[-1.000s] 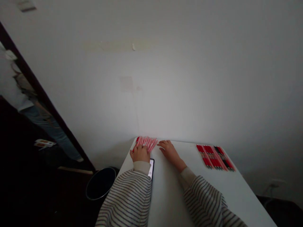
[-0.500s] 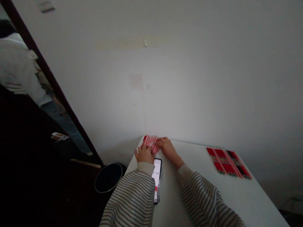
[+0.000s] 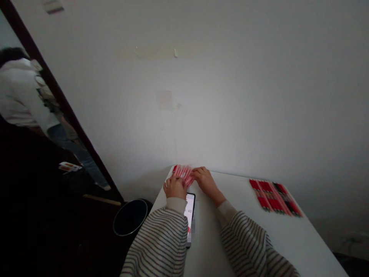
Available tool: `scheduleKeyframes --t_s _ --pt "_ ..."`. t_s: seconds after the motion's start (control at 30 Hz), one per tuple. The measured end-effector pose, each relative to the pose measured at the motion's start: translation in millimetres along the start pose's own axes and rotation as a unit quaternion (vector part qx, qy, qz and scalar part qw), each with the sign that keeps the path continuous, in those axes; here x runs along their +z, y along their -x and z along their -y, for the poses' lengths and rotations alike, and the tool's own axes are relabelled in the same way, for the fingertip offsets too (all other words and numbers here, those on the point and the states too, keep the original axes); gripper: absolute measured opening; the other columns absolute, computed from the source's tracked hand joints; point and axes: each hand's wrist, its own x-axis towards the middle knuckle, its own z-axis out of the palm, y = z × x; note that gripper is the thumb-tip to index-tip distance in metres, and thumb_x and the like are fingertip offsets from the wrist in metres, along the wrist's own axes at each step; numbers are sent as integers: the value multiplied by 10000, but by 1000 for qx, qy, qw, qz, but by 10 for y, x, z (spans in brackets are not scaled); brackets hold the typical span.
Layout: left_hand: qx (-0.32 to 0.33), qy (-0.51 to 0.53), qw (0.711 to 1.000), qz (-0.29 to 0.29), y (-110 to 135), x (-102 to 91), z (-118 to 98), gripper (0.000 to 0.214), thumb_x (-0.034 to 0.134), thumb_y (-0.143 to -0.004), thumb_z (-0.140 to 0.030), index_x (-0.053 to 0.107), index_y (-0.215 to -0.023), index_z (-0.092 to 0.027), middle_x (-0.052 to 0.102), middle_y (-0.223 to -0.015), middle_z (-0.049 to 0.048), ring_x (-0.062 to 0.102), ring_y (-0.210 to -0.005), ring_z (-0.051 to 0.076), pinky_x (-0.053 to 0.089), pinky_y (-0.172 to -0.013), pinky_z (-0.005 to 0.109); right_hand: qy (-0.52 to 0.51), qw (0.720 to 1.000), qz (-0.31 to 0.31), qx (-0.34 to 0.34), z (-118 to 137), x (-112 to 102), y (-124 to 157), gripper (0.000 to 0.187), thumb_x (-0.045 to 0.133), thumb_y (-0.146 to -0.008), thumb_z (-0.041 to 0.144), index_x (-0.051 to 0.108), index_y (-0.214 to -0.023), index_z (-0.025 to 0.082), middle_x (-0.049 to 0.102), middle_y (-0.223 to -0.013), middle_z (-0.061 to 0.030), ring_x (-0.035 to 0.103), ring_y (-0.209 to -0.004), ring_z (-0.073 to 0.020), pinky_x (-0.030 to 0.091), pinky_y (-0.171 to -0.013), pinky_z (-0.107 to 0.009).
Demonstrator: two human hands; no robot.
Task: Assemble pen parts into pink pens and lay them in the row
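At the table's far left corner lies a row of slim pink sticks (image 3: 182, 171), side by side and pen-like, with a bit of red at their left end. My left hand (image 3: 175, 187) is closed over their near side, fingers curled onto them. From the right, my right hand (image 3: 204, 178) pinches the row's right edge between thumb and fingers. The fingers hide part of the sticks. Just below my left hand lies a phone (image 3: 189, 207) with a lit timer screen, partly covered by my left sleeve.
Flat packs of red and black pens (image 3: 275, 198) lie in a row on the right of the white table (image 3: 219, 234). A dark round bin (image 3: 130, 217) stands left of the table. A wall rises behind it. Beyond a dark frame at left, a person (image 3: 24, 92) bends over.
My right hand has shifted slightly at the row's right edge; my left hand stays on the sticks. The phone's timer has gone from 39 to 40. The person at left has lowered.
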Motion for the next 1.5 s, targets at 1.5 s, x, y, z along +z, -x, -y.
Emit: scheduleKeyframes --t_s 1.5 --pt "207 94 973 40 466 926 -1409 238 477 -859 -367 676 -991 -369 615 -1198 -20 377 -1237 239 236 -1075 501 143 963 -74 214 -627 -1178 1610 221 465 -918 298 646 -1044 282 656 -938 -56 463 -1007 -253 304 -937 -436"
